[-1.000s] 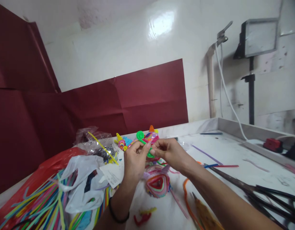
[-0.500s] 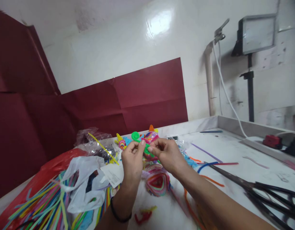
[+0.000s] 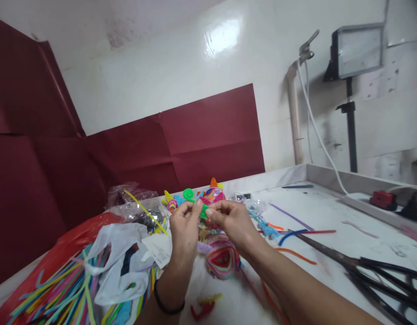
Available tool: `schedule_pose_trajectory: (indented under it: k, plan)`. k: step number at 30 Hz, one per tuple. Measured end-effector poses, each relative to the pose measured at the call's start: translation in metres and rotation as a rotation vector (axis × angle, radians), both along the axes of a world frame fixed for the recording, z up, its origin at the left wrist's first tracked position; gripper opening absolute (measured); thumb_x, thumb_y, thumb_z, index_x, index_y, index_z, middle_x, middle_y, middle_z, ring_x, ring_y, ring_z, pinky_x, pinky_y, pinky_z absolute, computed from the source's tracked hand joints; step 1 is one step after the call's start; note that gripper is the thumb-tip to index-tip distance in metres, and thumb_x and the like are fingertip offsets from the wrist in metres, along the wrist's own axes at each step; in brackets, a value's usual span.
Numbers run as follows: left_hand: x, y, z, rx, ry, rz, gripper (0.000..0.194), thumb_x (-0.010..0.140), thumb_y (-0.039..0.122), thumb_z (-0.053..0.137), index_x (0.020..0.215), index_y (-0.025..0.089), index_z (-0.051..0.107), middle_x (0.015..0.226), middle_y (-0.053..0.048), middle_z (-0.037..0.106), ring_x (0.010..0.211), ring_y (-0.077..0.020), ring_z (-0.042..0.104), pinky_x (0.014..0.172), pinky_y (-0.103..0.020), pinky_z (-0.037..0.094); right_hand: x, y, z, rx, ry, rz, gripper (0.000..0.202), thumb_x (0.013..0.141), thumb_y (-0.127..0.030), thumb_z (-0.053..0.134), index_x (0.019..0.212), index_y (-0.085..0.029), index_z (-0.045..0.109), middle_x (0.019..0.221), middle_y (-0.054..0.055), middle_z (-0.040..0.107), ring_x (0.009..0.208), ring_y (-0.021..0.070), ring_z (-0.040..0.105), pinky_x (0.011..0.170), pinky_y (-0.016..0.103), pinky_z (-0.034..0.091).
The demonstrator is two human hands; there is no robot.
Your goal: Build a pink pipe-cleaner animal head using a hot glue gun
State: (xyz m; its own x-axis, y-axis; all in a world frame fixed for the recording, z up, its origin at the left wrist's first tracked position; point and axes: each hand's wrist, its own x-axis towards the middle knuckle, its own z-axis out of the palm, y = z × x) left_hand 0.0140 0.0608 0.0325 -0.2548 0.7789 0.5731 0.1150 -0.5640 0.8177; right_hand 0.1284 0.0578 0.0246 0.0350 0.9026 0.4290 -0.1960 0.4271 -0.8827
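Between my two hands is a bright green pipe cleaner (image 3: 188,194), coiled into a flat spiral at its upper left end. My left hand (image 3: 185,225) pinches it between thumb and fingertips. Close beside, the closed fingers of my right hand (image 3: 228,219) grip its lower end. Just below my hands lies a rolled multicoloured pipe cleaner piece (image 3: 223,258) with a red centre. Behind my fingers stand colourful pipe cleaner figures (image 3: 215,192), partly hidden.
A bundle of loose pipe cleaners (image 3: 55,289) spills from a red bag (image 3: 93,230) beside a white plastic bag (image 3: 123,271) at left. Large black scissors (image 3: 350,262) lie at right. A power strip (image 3: 360,199) runs along the tray's raised edge. Red scraps (image 3: 203,311) lie in front.
Both hands have shifted slightly left and down in the view with the green pipe cleaner. My right fingers have closed up a little around its lower end.
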Motion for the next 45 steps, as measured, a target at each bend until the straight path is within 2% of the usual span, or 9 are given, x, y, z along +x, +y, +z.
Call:
schedule_pose_trajectory:
  k: [3, 7, 11, 16, 25, 29, 35, 41, 45]
  plan:
    - [-0.004, -0.001, 0.004, 0.0, 0.105, 0.041, 0.032, 0.073, 0.044, 0.067, 0.058, 0.017, 0.057, 0.051, 0.005, 0.047, 0.049, -0.0089, 0.039, 0.047, -0.022, 0.032, 0.01, 0.004, 0.003, 0.036, -0.098, 0.053, 0.027, 0.062, -0.042, 0.07, 0.066, -0.016, 0.066, 0.055, -0.001, 0.058, 0.05, 0.0122, 0.049, 0.051, 0.026, 0.039]
    - [-0.004, -0.005, 0.007, 0.0, 0.271, 0.095, 0.032, 0.076, 0.043, 0.063, 0.058, 0.017, 0.058, 0.052, 0.004, 0.048, 0.053, -0.0105, 0.041, 0.052, -0.023, 0.033, 0.023, 0.007, 0.008, 0.104, -0.25, 0.028, 0.011, 0.066, -0.027, 0.065, 0.069, -0.017, 0.069, 0.061, 0.0, 0.063, 0.058, 0.0139, 0.053, 0.059, 0.028, 0.041]
    - [-0.001, -0.006, 0.007, 0.01, 0.368, 0.109, 0.03, 0.077, 0.041, 0.061, 0.059, 0.017, 0.06, 0.054, 0.004, 0.049, 0.055, -0.011, 0.042, 0.054, -0.024, 0.033, 0.028, 0.006, 0.009, 0.139, -0.384, -0.014, 0.007, 0.068, -0.021, 0.064, 0.063, -0.017, 0.067, 0.056, -0.003, 0.057, 0.056, 0.0119, 0.046, 0.055, 0.027, 0.035]
    - [0.002, -0.006, 0.004, 0.022, 0.367, 0.099, 0.031, 0.077, 0.041, 0.062, 0.056, 0.018, 0.058, 0.053, 0.005, 0.047, 0.053, -0.0104, 0.041, 0.052, -0.023, 0.033, 0.029, 0.002, 0.01, 0.127, -0.462, -0.076, 0.009, 0.068, -0.016, 0.064, 0.06, -0.017, 0.067, 0.051, -0.005, 0.05, 0.053, 0.0101, 0.04, 0.052, 0.025, 0.03]
    - [0.002, -0.003, 0.001, 0.04, 0.192, 0.084, 0.029, 0.075, 0.041, 0.066, 0.06, 0.017, 0.06, 0.053, 0.004, 0.052, 0.052, -0.0099, 0.043, 0.05, -0.021, 0.035, 0.019, -0.003, 0.011, 0.056, -0.306, -0.137, 0.009, 0.065, -0.017, 0.065, 0.058, -0.017, 0.07, 0.053, -0.001, 0.061, 0.051, 0.0121, 0.05, 0.052, 0.025, 0.037]
    - [0.002, -0.001, -0.002, 0.043, 0.133, 0.068, 0.027, 0.077, 0.04, 0.066, 0.064, 0.017, 0.063, 0.055, 0.003, 0.054, 0.053, -0.0104, 0.047, 0.05, -0.021, 0.037, 0.01, -0.003, 0.005, 0.029, -0.169, -0.136, 0.012, 0.063, -0.025, 0.065, 0.059, -0.017, 0.072, 0.054, 0.001, 0.063, 0.051, 0.0142, 0.053, 0.052, 0.027, 0.04]
    - [0.006, -0.001, -0.006, 0.054, 0.048, 0.039, 0.027, 0.077, 0.039, 0.066, 0.062, 0.017, 0.059, 0.052, 0.005, 0.05, 0.048, -0.009, 0.043, 0.046, -0.021, 0.034, 0.002, -0.002, -0.001, -0.012, -0.016, -0.117, 0.022, 0.061, -0.037, 0.068, 0.063, -0.016, 0.073, 0.06, 0.004, 0.068, 0.056, 0.0164, 0.056, 0.057, 0.03, 0.045]
    - [-0.002, 0.0, 0.001, 0.03, 0.134, 0.027, 0.028, 0.077, 0.039, 0.064, 0.061, 0.018, 0.057, 0.053, 0.006, 0.046, 0.051, -0.0093, 0.04, 0.049, -0.022, 0.033, 0.006, -0.002, 0.002, -0.004, -0.058, 0.012, 0.029, 0.061, -0.044, 0.07, 0.064, -0.015, 0.071, 0.055, 0.002, 0.063, 0.048, 0.0124, 0.048, 0.048, 0.027, 0.038]
    - [-0.008, -0.002, 0.009, -0.035, 0.305, -0.039, 0.029, 0.077, 0.039, 0.062, 0.058, 0.018, 0.055, 0.054, 0.005, 0.044, 0.053, -0.0104, 0.039, 0.051, -0.023, 0.032, 0.023, 0.003, 0.011, 0.086, -0.144, 0.007, 0.024, 0.067, -0.038, 0.071, 0.075, -0.017, 0.075, 0.07, 0.004, 0.07, 0.065, 0.0169, 0.058, 0.062, 0.03, 0.044]
